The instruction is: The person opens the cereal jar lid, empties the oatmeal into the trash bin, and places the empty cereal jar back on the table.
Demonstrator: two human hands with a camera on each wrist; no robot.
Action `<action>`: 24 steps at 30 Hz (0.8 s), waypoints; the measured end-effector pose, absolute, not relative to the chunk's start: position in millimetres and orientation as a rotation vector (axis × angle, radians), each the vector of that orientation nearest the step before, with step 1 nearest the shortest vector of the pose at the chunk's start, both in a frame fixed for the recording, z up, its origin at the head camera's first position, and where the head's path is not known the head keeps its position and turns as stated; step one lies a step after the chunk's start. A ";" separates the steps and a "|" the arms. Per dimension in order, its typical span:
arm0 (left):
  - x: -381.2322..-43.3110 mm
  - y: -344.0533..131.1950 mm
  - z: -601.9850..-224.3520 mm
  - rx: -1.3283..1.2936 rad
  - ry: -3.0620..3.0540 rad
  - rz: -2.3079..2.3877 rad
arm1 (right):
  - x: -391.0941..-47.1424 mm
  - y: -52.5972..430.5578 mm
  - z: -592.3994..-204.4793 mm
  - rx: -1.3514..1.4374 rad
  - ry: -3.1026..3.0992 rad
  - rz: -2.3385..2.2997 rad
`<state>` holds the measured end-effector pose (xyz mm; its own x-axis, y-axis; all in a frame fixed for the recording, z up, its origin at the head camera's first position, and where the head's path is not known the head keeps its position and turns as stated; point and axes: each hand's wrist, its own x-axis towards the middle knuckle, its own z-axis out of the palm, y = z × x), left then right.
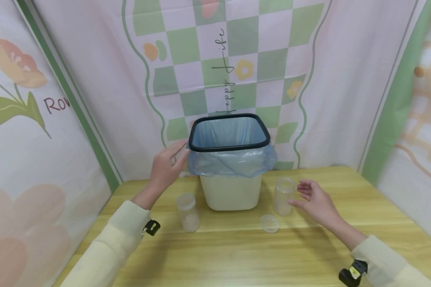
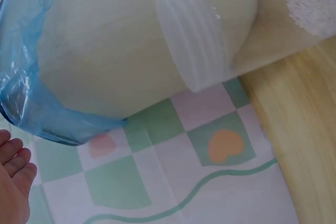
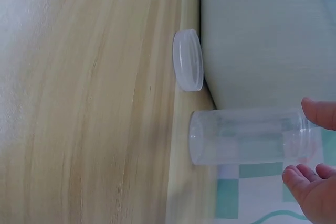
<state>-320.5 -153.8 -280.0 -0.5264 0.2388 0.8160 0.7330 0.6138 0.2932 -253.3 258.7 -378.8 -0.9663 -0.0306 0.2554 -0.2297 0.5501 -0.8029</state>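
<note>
Flanking a cream bin [image 1: 231,193] near the middle of the counter's [image 1: 219,259] back edge, a person's left hand [image 1: 165,167] and right hand [image 1: 317,203] are well apart, each ending a pale sleeve [image 1: 118,235]. The left hand extends toward the bin's black rim [image 1: 230,149] on the side of the counter's left edge, its fingers nearly straight and close together; whether the fingertips touch the blue liner [image 1: 233,162] folded over the bin's sides cannot be told. The right hand is spread, thumb apart from the fingers, beside the upper part of an open clear jar [image 1: 281,205]; contact is unclear. The jar stands upright beside the bin, between it and the counter's right edge. Just in front of the jar, farther from the back edge, a round translucent lid [image 1: 269,224] lies flat on the wood-grain surface. On the other side of the bin, toward the counter's left edge, a capped jar [image 1: 189,219] stands upright with whitish contents in its lower part. Beyond the back edge hangs a pale fabric backdrop [image 1: 93,59] patterned with green checks, flowers and lettering. Small black devices [image 1: 153,227] sit at both wrists.
</note>
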 end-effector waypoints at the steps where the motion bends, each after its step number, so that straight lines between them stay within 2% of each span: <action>1: -319.4 -155.9 -281.2 -0.752 -2.070 -0.825 | -251.8 259.0 -378.3 0.225 -2.572 1.375; 24: -293.7 -190.0 -340.2 -0.667 -2.137 -0.930 | -218.8 227.7 -374.4 0.392 -2.432 1.567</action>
